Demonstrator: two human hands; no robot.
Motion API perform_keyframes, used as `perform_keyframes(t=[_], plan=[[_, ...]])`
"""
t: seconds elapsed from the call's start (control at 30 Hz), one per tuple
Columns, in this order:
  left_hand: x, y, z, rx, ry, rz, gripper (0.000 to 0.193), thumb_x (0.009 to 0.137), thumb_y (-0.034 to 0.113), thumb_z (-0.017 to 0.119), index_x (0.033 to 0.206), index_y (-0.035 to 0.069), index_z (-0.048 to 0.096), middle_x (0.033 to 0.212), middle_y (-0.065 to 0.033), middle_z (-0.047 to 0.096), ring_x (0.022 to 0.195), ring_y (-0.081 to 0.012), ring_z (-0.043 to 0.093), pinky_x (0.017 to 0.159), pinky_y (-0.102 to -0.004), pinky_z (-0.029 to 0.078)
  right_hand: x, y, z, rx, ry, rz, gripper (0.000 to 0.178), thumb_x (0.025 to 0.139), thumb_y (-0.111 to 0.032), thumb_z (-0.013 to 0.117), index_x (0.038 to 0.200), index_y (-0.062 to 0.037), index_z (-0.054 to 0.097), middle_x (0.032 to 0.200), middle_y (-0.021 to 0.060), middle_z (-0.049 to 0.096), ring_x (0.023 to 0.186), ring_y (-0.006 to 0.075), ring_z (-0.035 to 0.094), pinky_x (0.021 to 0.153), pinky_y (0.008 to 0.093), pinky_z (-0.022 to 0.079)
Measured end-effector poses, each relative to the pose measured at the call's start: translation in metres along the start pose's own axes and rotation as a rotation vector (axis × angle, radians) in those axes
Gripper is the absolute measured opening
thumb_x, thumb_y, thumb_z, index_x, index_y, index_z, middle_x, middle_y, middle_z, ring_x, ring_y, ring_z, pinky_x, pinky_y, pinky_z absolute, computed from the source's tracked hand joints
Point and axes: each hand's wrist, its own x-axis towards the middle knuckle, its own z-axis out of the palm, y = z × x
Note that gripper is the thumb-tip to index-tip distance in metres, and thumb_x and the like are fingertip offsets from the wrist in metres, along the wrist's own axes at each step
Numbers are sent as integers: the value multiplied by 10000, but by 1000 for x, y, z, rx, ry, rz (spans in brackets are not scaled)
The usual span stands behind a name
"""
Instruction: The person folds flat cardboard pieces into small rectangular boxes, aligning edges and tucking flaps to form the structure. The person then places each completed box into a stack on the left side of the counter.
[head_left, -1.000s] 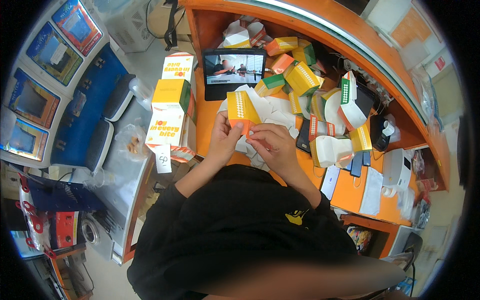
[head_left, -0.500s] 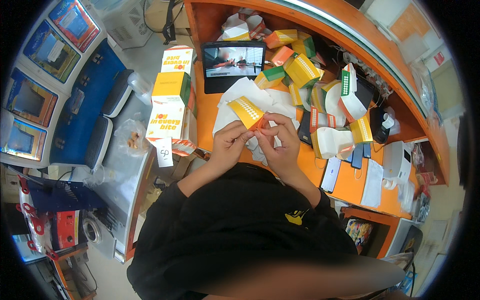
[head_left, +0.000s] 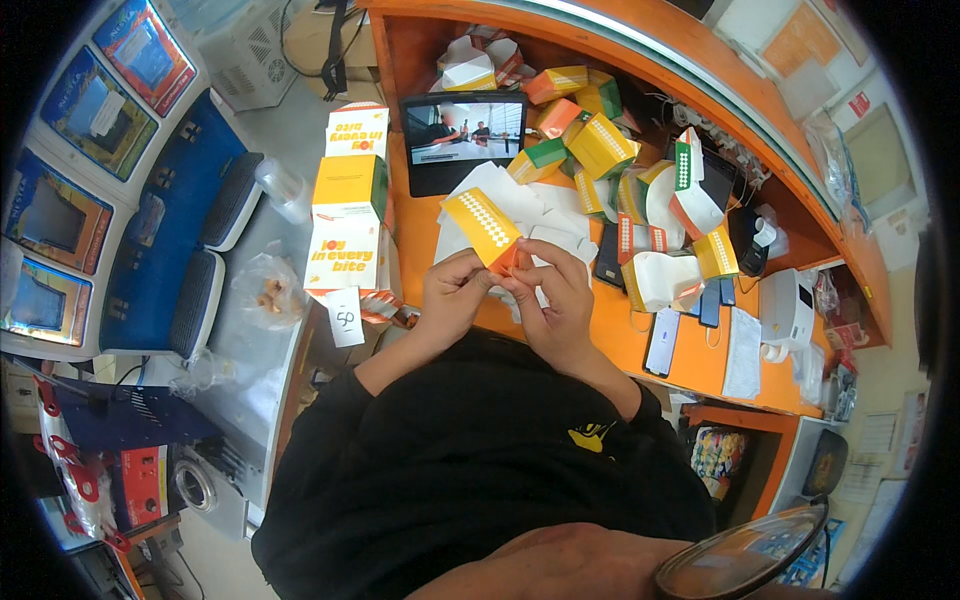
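Note:
Between my two hands is a yellow food carton (head_left: 482, 222) with a row of white diamonds and an orange end turned toward me. My left hand (head_left: 455, 292) pinches the orange end from the left. From the right, my right hand (head_left: 553, 290) has its thumb and fingers closed on the same end. Both sets of fingertips meet there, so the exact folds under them are hidden. Beneath the carton lie white paper sheets (head_left: 545, 205) on the orange desk (head_left: 630, 350).
Stacked printed cartons (head_left: 345, 250) stand at the left, with a handwritten tag (head_left: 345, 316). A tablet (head_left: 465, 135) playing a video leans at the back. Several folded cartons (head_left: 603, 146) crowd the back right. A phone (head_left: 662, 340) and a white device (head_left: 787, 310) lie at the right.
The carton has tilted slightly, its far end swinging left and up. My fingers have shifted a little on its orange end. The whole view has moved slightly.

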Motion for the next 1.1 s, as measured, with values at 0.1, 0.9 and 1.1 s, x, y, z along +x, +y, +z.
perform_keyframes(t=[0.1,0.9,1.1], plan=[[-7,6,-19,45,-29,7,142,938,51,665,1045,-32,705,1008,-71,677,893,-111,632,779,-249,492,-2,-8,10,-8,-42,0,152,805,-57,749,916,-72,645,1144,103,683,1023,247,641,865,378,410],[-10,17,-71,-414,119,-266,351,1012,133,576,1341,36,503,1222,-63,638,1117,-168,636,968,-350,533,-46,-27,61,1077,338,673,514,1030,-267,552,1459,-22,409,1360,132,575,1238,263,583,1055,385,454],[-13,11,-49,-6,300,-210,595,937,114,678,1439,41,367,1372,-122,521,1298,-244,511,1110,-424,400,-33,-12,49,822,427,760,311,1013,-141,583,1263,45,580,1158,85,655,993,140,632,901,316,521]])
